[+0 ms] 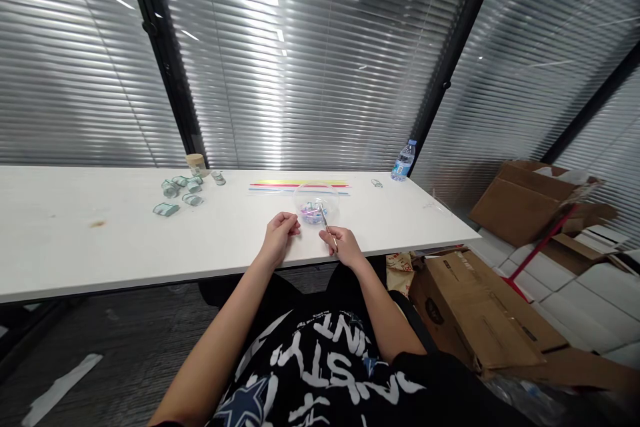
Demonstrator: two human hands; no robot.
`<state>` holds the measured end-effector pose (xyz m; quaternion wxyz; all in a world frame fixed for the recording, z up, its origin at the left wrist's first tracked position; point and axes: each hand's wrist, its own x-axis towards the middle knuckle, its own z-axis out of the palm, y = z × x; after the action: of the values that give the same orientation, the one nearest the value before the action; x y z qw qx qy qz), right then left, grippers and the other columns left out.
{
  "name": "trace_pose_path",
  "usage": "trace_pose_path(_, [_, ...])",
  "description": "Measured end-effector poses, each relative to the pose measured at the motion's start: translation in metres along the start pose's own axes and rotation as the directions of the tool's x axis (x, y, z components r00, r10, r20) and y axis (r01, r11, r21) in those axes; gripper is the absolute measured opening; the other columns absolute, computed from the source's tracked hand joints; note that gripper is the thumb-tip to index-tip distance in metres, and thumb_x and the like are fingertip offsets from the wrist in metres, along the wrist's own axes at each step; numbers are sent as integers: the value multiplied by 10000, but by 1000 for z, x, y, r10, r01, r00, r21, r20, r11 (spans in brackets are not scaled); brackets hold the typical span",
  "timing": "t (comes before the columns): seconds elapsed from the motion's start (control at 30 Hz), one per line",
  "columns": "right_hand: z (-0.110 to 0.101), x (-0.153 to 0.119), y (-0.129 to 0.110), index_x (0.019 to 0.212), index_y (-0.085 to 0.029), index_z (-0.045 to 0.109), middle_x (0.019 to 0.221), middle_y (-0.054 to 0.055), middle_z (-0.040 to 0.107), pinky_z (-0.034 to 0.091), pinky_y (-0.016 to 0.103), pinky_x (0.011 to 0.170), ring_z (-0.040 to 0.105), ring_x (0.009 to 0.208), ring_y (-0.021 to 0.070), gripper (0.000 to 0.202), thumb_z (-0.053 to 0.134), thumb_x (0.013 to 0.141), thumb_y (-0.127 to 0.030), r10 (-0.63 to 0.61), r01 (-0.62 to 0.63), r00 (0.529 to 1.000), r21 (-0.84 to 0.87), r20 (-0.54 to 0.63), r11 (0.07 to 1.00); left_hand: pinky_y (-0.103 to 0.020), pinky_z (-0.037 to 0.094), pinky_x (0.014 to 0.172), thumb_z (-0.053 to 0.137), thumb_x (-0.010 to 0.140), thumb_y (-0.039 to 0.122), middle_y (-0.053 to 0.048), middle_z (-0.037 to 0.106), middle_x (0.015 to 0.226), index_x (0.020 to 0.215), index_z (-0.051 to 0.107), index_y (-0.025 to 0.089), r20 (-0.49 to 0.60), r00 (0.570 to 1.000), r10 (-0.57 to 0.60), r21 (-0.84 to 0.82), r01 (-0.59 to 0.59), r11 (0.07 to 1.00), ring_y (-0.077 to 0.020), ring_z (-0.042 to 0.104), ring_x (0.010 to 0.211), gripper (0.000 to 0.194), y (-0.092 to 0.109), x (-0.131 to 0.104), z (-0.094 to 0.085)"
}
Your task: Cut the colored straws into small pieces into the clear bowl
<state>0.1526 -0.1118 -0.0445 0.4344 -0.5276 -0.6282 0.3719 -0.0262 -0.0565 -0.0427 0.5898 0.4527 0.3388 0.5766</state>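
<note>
My right hand (341, 244) is closed around a pair of scissors (325, 221); their slim metal blades point up and away, over a clear round bowl (334, 197). Inside the bowl lie several small cut pieces (313, 213) in purple, pink and blue. At the bowl's left side is my left hand (283, 233), its fingers curled in a pinch; whatever may be between them is too small to make out. Behind the bowl, long thin straws (270, 185) in yellow, red, blue and clear lie side by side across the table.
On the white table (225, 240), several crumpled clear-and-green wrappers (170, 189) lie left, near a jar with a wooden lid (195, 163). A water bottle (403, 161) stands at the back right. Cardboard boxes (480, 307) are on the floor to the right.
</note>
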Motion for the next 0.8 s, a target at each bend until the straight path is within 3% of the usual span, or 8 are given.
trace_pose_path(0.8, [1,1,2,642,-159,458,482,-35,445,314,195,535,400,484,74,511,567,773,-641,15,-15,1000,-34,2,999,-253,405,615,789,612,417,-3,595,644,734,584,156,8,1000,-11,6,11,1000,-105,531,585,354,0,0,0])
